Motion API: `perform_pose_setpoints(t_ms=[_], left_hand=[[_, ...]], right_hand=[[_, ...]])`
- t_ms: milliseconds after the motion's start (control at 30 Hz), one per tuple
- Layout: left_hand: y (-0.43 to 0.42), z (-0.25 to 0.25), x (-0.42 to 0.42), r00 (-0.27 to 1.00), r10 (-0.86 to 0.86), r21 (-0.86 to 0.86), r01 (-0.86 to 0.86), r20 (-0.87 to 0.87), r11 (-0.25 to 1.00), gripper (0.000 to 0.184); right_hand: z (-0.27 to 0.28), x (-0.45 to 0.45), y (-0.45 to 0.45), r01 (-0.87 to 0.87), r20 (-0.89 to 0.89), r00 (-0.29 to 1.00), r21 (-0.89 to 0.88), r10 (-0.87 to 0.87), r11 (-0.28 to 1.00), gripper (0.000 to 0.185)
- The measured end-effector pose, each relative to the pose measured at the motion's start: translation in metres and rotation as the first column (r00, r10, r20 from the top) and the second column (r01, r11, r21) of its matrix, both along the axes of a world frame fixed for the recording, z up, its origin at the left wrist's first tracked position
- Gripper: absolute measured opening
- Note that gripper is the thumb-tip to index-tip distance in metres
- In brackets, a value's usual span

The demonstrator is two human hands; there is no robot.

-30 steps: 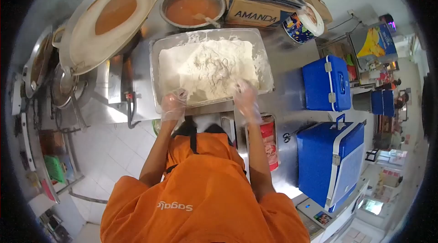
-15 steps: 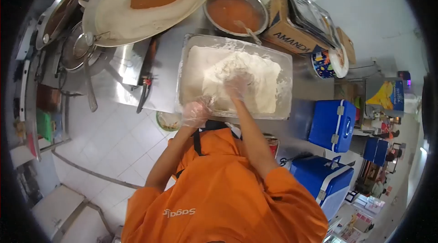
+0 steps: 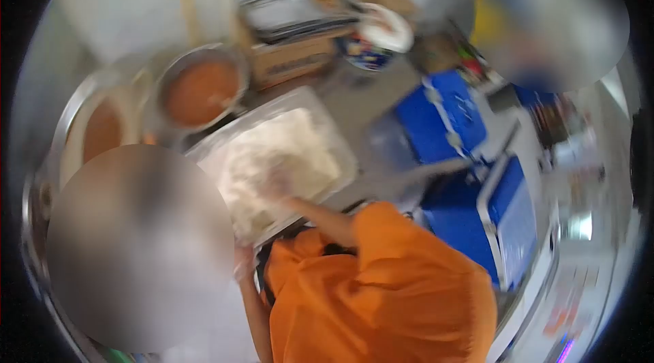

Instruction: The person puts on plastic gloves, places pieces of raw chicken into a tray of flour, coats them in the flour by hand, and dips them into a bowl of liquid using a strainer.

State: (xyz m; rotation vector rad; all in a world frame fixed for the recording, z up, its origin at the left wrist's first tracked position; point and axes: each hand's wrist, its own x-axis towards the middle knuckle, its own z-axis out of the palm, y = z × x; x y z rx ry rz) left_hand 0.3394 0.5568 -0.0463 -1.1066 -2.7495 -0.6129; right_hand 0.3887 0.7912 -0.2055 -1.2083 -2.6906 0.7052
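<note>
A rectangular tray [image 3: 344, 152] holds a heap of white flour [image 3: 306, 138]. My right hand [image 3: 276, 184] is down in the flour near the middle of the tray, blurred by motion, so its fingers cannot be made out. At the tray's near left corner is my left hand [image 3: 243, 261], also smeared and partly cut off by a round blurred patch. Whether it grips the rim is unclear. Behind the tray to the left stands a metal bowl [image 3: 240, 73] of orange-brown liquid.
A large pan [image 3: 68, 128] stands at the left. Behind the tray are a cardboard box [image 3: 289, 63] with clear-lidded trays on top and a patterned tub [image 3: 368, 56]. Two blue coolers [image 3: 443, 117] are at the right. Blurred patches hide the lower left and upper right.
The view has swung and blurred, so the tray appears turned and farther left. My right hand has gone from the tray's near edge into the flour; my left hand stays by the near edge.
</note>
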Motion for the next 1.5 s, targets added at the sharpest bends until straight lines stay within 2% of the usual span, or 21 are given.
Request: perform_pose_setpoints(t_ms=[33,67,200,300,400,500,567,633,700,733,767,833,900,1000,1100,1200,1333,1433,1500], left_hand=[[0.012,-0.005,-0.004,0.953,0.199,-0.291,-0.128,0.229,0.948,0.024],[0.012,0.005,-0.001,0.983,0.113,-0.179,-0.087,0.144,0.980,0.021],[0.018,0.013,0.003,0.989,0.145,-0.174,-0.136,0.038,0.975,0.025],[0.022,0.026,0.008,0.993,0.102,-0.166,-0.091,0.061,0.982,0.023],[0.023,0.026,0.010,0.996,0.082,-0.071,-0.081,0.022,0.994,0.027],[0.012,-0.011,0.002,0.981,0.019,0.019,-0.015,-0.192,1.000,0.028],[-0.022,-0.070,-0.007,0.975,-0.046,-0.123,0.019,-0.215,0.992,0.028],[-0.019,-0.063,-0.005,0.989,-0.016,-0.163,-0.008,-0.149,0.987,0.028],[0.002,-0.033,0.003,0.996,0.044,-0.147,-0.056,-0.081,0.987,0.030],[0.026,0.014,0.009,0.995,0.102,-0.125,-0.102,-0.010,0.987,0.030],[0.027,0.014,0.012,0.993,0.107,-0.078,-0.110,-0.043,0.991,0.028],[0.026,0.011,0.011,0.989,0.092,0.027,-0.089,-0.120,0.996,0.024],[0.028,0.020,0.009,0.982,0.110,0.042,-0.105,-0.154,0.994,0.023],[0.025,0.011,0.008,0.978,0.128,0.035,-0.124,-0.161,0.992,0.020],[0.027,0.012,0.007,0.975,0.163,0.060,-0.156,-0.152,0.986,0.019],[0.025,0.009,0.012,0.975,0.178,0.080,-0.169,-0.136,0.982,0.022],[0.027,0.011,0.009,0.969,0.224,0.164,-0.205,-0.107,0.965,0.027],[0.028,0.020,0.010,0.965,0.254,0.046,-0.251,-0.068,0.967,0.025],[0.027,0.018,0.009,0.963,0.268,0.042,-0.266,-0.042,0.963,0.023]], right_hand=[[0.001,-0.007,-0.001,0.040,0.000,0.999,-0.039,-0.040,0.998,0.052],[0.007,-0.015,-0.001,0.072,-0.009,0.997,-0.072,-0.073,0.995,0.053],[0.030,-0.027,0.002,0.101,-0.020,0.994,-0.179,-0.106,0.979,0.061],[0.043,-0.021,0.007,0.106,0.059,0.994,-0.287,-0.093,0.952,0.068],[0.051,-0.019,0.011,0.107,0.081,0.993,-0.367,-0.083,0.924,0.075],[0.031,-0.023,0.002,0.103,-0.291,0.945,-0.178,-0.152,0.979,0.060],[0.027,-0.017,0.000,-0.027,-0.420,0.905,-0.225,-0.072,0.974,0.045],[0.080,-0.014,-0.002,0.066,-0.589,0.806,0.006,-0.050,0.998,0.035],[0.043,-0.007,0.013,-0.045,-0.564,0.821,0.087,0.086,0.995,0.040],[0.066,-0.002,0.019,-0.093,-0.519,0.850,0.026,0.093,0.995,0.041],[0.100,0.002,0.025,-0.138,-0.469,0.877,-0.031,0.108,0.990,0.042],[0.118,0.011,0.034,-0.181,-0.535,0.823,0.067,0.189,0.981,0.045],[0.134,0.008,0.045,-0.173,-0.524,0.849,-0.151,0.069,0.973,0.038],[0.176,0.008,0.057,-0.181,-0.375,0.925,-0.281,0.066,0.943,0.033],[0.142,0.005,0.081,-0.149,-0.252,0.965,-0.290,0.074,0.945,0.028],[0.199,-0.006,0.082,-0.131,-0.121,0.990,-0.547,0.077,0.827,0.028],[0.239,-0.033,0.087,-0.204,-0.255,0.966,-0.618,0.052,0.759,0.022],[0.252,-0.085,0.108,-0.302,-0.418,0.908,-0.713,-0.037,0.633,0.024],[0.269,-0.136,0.123,-0.277,-0.377,0.924,-0.527,0.071,0.803,0.018]])
